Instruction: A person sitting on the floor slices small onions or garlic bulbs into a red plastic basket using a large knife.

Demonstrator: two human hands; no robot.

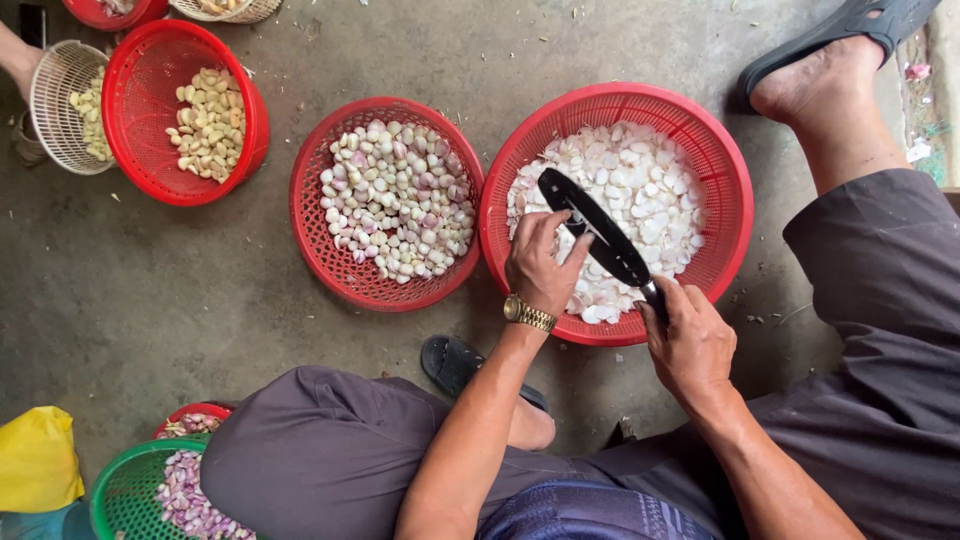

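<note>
Three red baskets of peeled cloves sit on the concrete floor [150, 300]. Over the nearest red basket [735, 190], the right hand [690, 345] grips a black knife [600, 232] while the left hand [540, 262] pinches its blade. A green basket [120, 490] and yellow bag [35, 460] lie nearby.

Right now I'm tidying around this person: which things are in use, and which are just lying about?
In use:
left hand
right hand
knife
basket of peelings

Lying about:
clove basket
far red basket
white basket
green basket
yellow bag
</note>
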